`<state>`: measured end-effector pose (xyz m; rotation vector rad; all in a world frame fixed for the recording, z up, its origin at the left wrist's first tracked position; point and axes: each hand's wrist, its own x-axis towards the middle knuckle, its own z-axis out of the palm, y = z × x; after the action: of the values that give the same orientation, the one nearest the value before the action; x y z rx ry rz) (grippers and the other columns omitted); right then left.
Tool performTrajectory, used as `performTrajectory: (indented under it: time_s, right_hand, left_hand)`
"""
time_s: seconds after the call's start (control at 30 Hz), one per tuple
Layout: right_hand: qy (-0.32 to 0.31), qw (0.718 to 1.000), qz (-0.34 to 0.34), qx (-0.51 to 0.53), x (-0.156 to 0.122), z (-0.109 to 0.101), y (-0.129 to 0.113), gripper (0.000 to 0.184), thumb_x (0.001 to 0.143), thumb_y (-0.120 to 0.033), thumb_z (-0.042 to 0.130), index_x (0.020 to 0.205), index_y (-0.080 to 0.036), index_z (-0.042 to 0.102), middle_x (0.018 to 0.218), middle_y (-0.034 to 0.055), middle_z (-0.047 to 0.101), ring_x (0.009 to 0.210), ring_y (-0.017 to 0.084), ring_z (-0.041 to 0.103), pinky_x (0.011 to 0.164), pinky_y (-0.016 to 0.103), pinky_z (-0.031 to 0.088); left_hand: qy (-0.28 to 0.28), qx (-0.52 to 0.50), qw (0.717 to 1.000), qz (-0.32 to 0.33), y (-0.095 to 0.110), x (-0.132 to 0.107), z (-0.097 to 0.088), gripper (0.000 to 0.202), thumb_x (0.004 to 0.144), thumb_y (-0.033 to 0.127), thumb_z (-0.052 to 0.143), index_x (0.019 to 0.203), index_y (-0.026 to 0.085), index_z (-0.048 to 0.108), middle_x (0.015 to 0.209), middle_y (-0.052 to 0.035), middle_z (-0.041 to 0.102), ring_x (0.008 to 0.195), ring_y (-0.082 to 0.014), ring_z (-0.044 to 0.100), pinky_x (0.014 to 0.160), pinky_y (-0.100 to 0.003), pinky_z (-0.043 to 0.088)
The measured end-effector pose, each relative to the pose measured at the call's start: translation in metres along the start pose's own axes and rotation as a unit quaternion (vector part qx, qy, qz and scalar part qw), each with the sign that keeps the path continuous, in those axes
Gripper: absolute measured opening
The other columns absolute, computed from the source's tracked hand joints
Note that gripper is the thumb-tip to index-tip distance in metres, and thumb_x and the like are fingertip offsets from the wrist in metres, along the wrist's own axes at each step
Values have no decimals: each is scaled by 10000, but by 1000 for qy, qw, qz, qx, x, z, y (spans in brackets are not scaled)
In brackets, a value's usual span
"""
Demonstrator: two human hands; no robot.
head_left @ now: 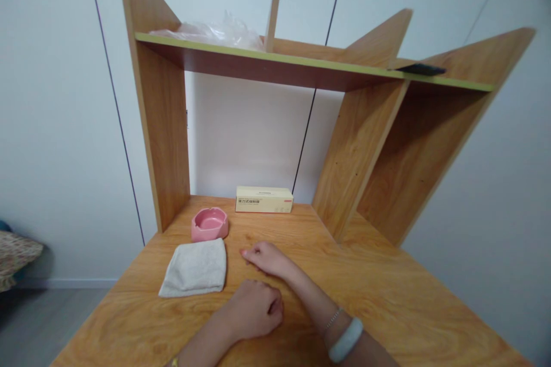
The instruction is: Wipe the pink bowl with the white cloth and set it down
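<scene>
My left hand rests on the wooden desk as a loose fist, with nothing visible in it. Just beyond it lies my right hand, knuckles up and fingers curled down onto the wood, fingertips pointing left; nothing shows in it. On that wrist are a pale bangle and a thin chain. A folded white cloth lies flat a little left of both hands, touching neither. Behind the cloth stands a pink ashtray.
A long cream box lies at the back of the desk against the wall. A wooden hutch rises over the desk, with upright panels left and right. Its shelf carries a crumpled plastic bag and a dark flat object.
</scene>
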<state>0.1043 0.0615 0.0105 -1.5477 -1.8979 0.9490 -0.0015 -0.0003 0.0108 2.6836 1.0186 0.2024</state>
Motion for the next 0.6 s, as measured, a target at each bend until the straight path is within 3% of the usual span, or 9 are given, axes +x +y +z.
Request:
performTrajectory:
  time_s: [0.1,0.17,0.23,0.33,0.43,0.6]
  right_hand:
    - [-36,991,-16,-129,10,15,-30,479,688,-543,519,376,-197,410,349,-43,314,379,90,340,404,229,215]
    - [-36,986,-12,-164,16,24,-45,414,641,-501,576,393,-202,432,370,-38,354,424,110,398,425,230,250]
    - [-34,984,-13,-173,21,31,-52,303,603,-390,620,418,-204,467,388,-39,398,468,123,446,440,223,279]
    - [-30,983,-4,-181,24,27,-49,225,567,-259,611,404,-199,467,384,-41,412,470,127,466,435,220,294]
    - [-10,978,35,-204,19,-1,-31,225,558,-218,588,383,-196,449,376,-28,418,455,136,467,426,232,297]
    - [44,952,140,-268,-10,-80,14,97,531,-137,569,450,-183,538,448,17,536,516,185,540,473,268,361]
  left_hand:
    - [-6,-23,1000,16,-1,-1,0,198,744,196,412,746,176,610,762,-59,663,674,-200,594,567,-261,389]
    - [14,-43,998,34,0,-2,-1,182,718,165,426,781,179,595,834,-56,659,712,-189,587,583,-251,392]
    - [37,-58,997,47,0,-3,-3,190,703,152,434,817,185,582,890,-51,649,745,-181,579,596,-242,395]
    - [15,-40,998,34,0,-4,-4,160,716,189,428,751,186,584,785,-48,653,674,-182,574,554,-251,388]
    - [-7,-12,1000,24,-2,-4,-4,165,714,208,431,676,187,591,689,-40,644,626,-180,571,540,-253,385]
    - [-5,-27,999,22,-3,-6,-3,170,708,197,436,676,197,604,665,-15,642,603,-147,556,525,-217,368]
